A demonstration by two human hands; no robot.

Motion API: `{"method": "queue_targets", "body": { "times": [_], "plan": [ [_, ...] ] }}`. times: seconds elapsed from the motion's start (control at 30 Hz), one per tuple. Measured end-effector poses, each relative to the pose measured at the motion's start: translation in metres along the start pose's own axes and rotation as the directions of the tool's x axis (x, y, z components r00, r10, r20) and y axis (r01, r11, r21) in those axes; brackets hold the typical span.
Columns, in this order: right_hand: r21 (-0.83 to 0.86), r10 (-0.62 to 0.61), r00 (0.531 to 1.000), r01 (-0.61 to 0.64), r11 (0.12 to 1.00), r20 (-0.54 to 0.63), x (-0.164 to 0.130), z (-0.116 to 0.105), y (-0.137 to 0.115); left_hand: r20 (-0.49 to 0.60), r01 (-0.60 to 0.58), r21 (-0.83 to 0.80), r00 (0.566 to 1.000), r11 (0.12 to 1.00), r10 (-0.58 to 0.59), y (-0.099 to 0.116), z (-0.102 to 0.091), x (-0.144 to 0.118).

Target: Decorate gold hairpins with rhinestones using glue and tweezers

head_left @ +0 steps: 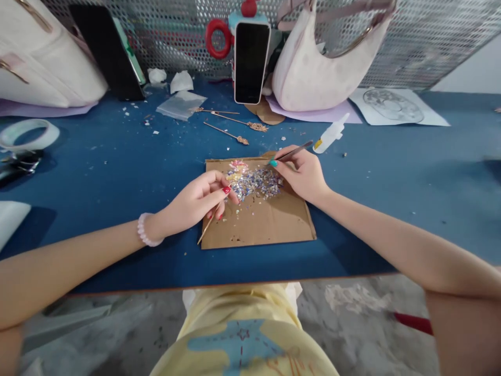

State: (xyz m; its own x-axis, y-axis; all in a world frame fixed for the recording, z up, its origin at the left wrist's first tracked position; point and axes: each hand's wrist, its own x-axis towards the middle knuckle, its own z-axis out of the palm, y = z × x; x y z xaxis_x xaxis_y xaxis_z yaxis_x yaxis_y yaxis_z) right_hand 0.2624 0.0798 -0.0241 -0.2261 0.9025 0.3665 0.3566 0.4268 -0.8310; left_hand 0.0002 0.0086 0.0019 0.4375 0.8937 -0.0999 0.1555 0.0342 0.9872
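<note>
My left hand (pixel 207 198), with red nails and a beaded bracelet at the wrist, pinches a thin gold hair stick (pixel 207 228). The stick slants down toward me, and its upper end is hidden by my fingers. My right hand (pixel 303 175) is closed around dark metal tweezers (pixel 293 152), whose tips point left over small blue, silver, yellow and pink chips (pixel 256 183). These chips lie heaped on a piece of brown cardboard (pixel 266 224) on the blue table. Both hands are over the cardboard, one at each side of the heap.
Beyond the cardboard lie several gold hair sticks (pixel 227 133) and a plastic bag (pixel 181 105). A small white glue bottle (pixel 331 134) rests to the right. A phone (pixel 252 62) stands upright at the back beside a pale handbag (pixel 329 62). Tape (pixel 29 134) sits at left.
</note>
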Motion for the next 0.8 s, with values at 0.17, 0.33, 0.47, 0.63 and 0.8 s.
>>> {"method": "queue_targets", "body": {
  "times": [0.17, 0.33, 0.47, 0.63, 0.8],
  "plan": [
    [0.021, -0.011, 1.0, 0.011, 1.0, -0.021, 0.007, 0.006, 0.001, -0.035, 0.035, -0.005, 0.999, 0.999, -0.035, 0.0, -0.012, 0.007],
    [0.048, 0.009, 1.0, -0.01, 0.999, 0.026, 0.026, 0.018, -0.001, -0.084, 0.073, 0.033, 0.994, 0.997, -0.07, 0.005, -0.029, 0.021],
    [-0.005, -0.059, 0.997, 0.059, 0.998, 0.055, 0.043, 0.023, 0.001, -0.093, 0.077, 0.017, 0.993, 0.997, -0.075, 0.004, -0.044, 0.03],
    [0.022, -0.158, 0.978, 0.156, 0.988, 0.137, 0.046, 0.017, 0.007, -0.065, 0.099, -0.043, 0.993, 0.994, -0.102, -0.003, -0.054, 0.028],
    [0.012, -0.241, 0.947, 0.244, 0.97, 0.21, 0.04, 0.013, 0.006, -0.056, 0.135, -0.087, 0.989, 0.987, -0.14, -0.008, -0.056, 0.024]
  ]
}}
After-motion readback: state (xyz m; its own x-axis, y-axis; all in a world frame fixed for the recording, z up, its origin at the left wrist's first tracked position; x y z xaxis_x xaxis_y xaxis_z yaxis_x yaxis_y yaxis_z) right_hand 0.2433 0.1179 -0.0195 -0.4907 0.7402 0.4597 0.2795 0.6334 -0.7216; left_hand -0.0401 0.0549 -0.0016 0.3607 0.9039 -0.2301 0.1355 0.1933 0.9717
